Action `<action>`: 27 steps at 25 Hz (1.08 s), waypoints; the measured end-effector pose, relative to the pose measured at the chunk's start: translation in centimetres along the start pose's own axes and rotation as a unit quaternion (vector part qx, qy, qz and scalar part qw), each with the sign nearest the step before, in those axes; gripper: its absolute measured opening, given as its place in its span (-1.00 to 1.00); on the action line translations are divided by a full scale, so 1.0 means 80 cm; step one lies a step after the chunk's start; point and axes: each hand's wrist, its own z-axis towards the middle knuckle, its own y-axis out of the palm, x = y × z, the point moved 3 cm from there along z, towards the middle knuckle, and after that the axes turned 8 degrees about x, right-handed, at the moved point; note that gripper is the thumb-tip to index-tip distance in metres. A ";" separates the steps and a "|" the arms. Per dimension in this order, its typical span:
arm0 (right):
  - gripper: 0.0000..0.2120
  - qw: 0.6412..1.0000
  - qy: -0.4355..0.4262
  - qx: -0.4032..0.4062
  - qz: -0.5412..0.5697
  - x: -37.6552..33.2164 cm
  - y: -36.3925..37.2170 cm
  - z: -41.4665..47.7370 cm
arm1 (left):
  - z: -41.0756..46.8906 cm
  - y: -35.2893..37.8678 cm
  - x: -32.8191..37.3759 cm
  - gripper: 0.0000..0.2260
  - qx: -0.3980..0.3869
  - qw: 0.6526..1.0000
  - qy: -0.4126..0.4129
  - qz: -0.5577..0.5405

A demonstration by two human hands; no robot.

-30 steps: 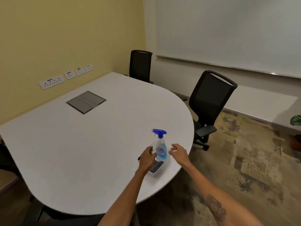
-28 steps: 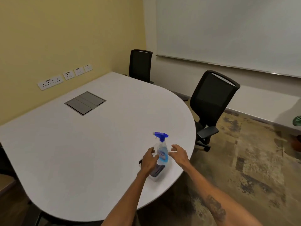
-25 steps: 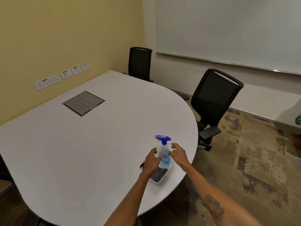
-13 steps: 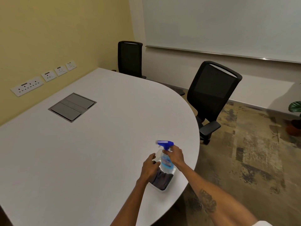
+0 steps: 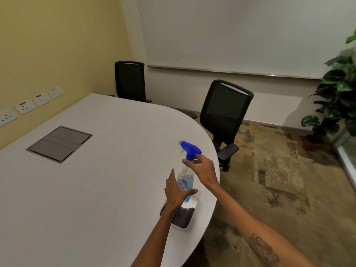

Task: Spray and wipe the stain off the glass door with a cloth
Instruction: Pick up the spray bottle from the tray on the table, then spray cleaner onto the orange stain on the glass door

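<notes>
A clear spray bottle [image 5: 186,178] with a blue trigger head and blue liquid hangs lifted above a small white tray [image 5: 193,204] near the table's rounded edge. My right hand [image 5: 202,170] is shut on the bottle's neck just under the trigger. My left hand [image 5: 176,191] is open, fingers spread, against the bottle's lower body. A dark cloth [image 5: 183,216] lies in the tray, partly hidden by my left wrist. A strip of glass panel [image 5: 348,149] shows at the far right; no stain can be made out.
The white table [image 5: 96,180] has a grey cable hatch [image 5: 59,143]. Two black office chairs [image 5: 224,116] stand by its far edge under a whiteboard [image 5: 240,33]. A potted plant [image 5: 335,101] stands at the right on patterned carpet. Wall sockets [image 5: 25,106] line the yellow wall.
My right hand closed on the bottle's neck and lifted it up out of the tray. My left hand let go of the cloth and rose to the bottle's side. The view swung right.
</notes>
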 end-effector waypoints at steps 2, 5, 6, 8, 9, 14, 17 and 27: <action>-0.66 0.999 -0.029 0.042 0.016 -0.024 -0.028 -0.005 | -0.025 0.003 0.033 0.21 0.034 0.998 0.053 -0.006; -0.62 0.991 -0.066 0.113 0.038 -0.058 -0.080 -0.021 | -0.089 0.009 0.090 0.04 0.033 0.988 0.140 -0.057; -0.60 0.988 -0.074 0.132 0.041 -0.067 -0.098 -0.028 | -0.107 0.013 0.105 -0.06 0.017 0.985 0.157 -0.069; -0.60 0.984 -0.077 0.153 0.055 -0.082 -0.136 -0.044 | -0.145 0.024 0.138 -0.28 -0.029 0.975 0.198 -0.096; -0.60 0.983 -0.072 0.158 0.065 -0.088 -0.155 -0.054 | -0.165 0.030 0.153 -0.33 -0.055 0.967 0.224 -0.109; -0.69 0.971 -0.051 0.191 0.133 -0.103 -0.281 -0.138 | -0.262 0.101 0.188 -0.12 -0.147 0.938 0.289 -0.122; -0.73 0.949 -0.049 0.263 0.165 -0.113 -0.362 -0.212 | -0.349 0.145 0.202 -0.27 -0.201 0.916 0.331 -0.104; -0.92 0.802 -0.033 0.591 0.076 -0.119 -0.567 -0.494 | -0.678 0.285 0.203 -0.26 -0.384 0.853 0.342 -0.091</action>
